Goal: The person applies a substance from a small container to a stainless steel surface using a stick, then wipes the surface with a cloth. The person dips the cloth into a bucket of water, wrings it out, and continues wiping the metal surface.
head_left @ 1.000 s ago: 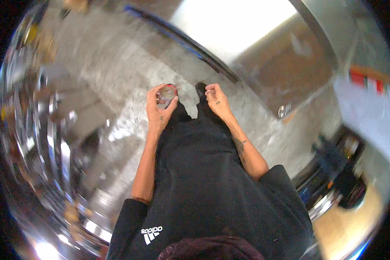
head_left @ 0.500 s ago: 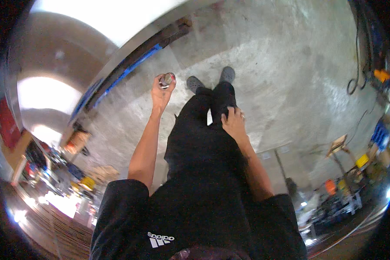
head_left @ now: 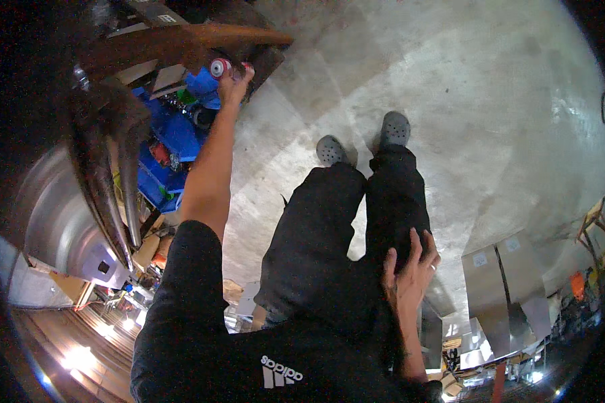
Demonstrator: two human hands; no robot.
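Observation:
My left hand (head_left: 232, 88) is stretched forward to the far left, its fingers closed around a red can with a pale silvery end (head_left: 219, 68). The hand hides most of the can, so its full shape cannot be made out. Just beyond and beside it are blue bins (head_left: 175, 134) with mixed small items in them, below a brown board edge (head_left: 202, 37). Back by my right thigh hovers my right hand (head_left: 411, 275), fingers spread and holding nothing; a ring shows on one finger. Whether it touches the black trousers (head_left: 316, 235) cannot be told.
Dark metal legs or pipes (head_left: 117, 181) rise at the left, near a curved shiny metal surface (head_left: 54, 208). Flat cardboard boxes (head_left: 501, 282) stand at the lower right. Further right are a wooden stool-like frame (head_left: 593, 221) and an orange object (head_left: 577, 285). Grey concrete floor (head_left: 444, 74) lies ahead.
My view has shifted, bringing the blue bins close on the left. My left hand has carried the can up and left to them. My right hand has drawn back from the knee toward the thigh.

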